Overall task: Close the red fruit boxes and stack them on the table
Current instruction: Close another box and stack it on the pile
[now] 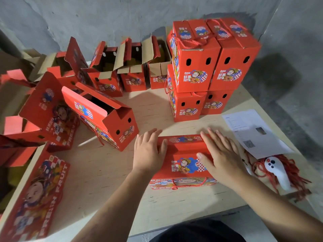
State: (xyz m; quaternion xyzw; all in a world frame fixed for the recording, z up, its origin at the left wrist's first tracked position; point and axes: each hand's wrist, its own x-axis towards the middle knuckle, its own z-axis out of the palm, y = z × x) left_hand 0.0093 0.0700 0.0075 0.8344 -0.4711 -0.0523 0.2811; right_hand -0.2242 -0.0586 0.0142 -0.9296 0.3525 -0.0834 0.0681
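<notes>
- Head view: closing step; left hand (148, 154) and right hand (222, 154) press flat, fingers straight, gripping nothing, on the red box (183, 165) at lower centre of the worktop (104, 172)
- Next, likely: lift it onto the closed stack (204, 67), upper right

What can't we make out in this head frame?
- Contents of the box under both hands: closed lid hides them.
- Insides of the open boxes at the back: dark, flaps in the way.
- Print on the paper: too small, blurred.
- Red cords: tangled under the white controller, count unclear.
- Boxes at left: cut by the frame edge.
</notes>
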